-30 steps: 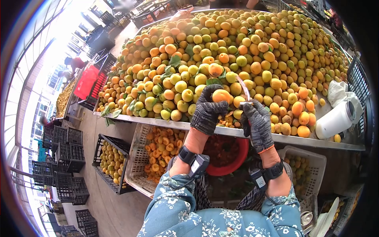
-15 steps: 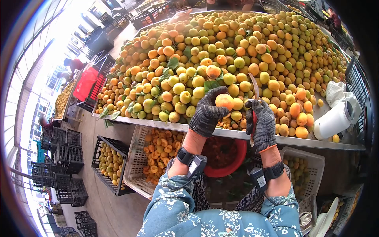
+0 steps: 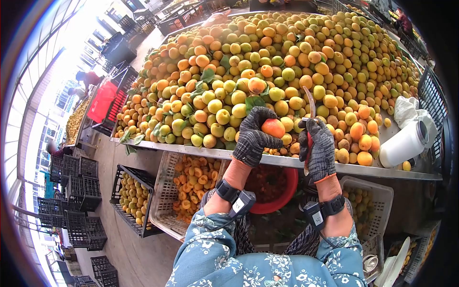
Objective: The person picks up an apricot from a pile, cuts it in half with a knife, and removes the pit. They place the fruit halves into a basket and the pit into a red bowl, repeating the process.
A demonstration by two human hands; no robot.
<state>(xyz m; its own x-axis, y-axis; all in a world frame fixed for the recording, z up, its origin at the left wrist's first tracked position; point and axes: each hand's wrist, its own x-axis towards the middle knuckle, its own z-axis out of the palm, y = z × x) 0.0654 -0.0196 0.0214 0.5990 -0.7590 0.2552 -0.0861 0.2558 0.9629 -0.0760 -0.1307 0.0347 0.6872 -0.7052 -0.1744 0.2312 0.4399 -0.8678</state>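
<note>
Left hand (image 3: 255,137): curled round one fruit (image 3: 273,128), just turned redder side out (it looked orange before) | right hand (image 3: 319,152): wrapped round a knife (image 3: 311,104), blade up, apart from fruit | so: new side shows | pile (image 3: 288,74): just past both hands

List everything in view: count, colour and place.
Loose fruit: uncountable, green to orange, on metal table.
Held fruit: one, orange-red, in left hand.
Hooked blade: one, red-handled, in right hand.
Leaves: several, green, among fruit.
Canister: one, white, right end of table.
Bundle: one, white, beyond canister.
Tub: one, red, below table edge.
Pale crates: at least two, whitish, either side of tub.
Dark crates: many, black, mostly left.
People: at least two, dark-red tops, background.
Devices: two, dark, wrists.
Hands: two, grey-gloved, centre.
Sleeves: two, blue floral, bottom.
</note>
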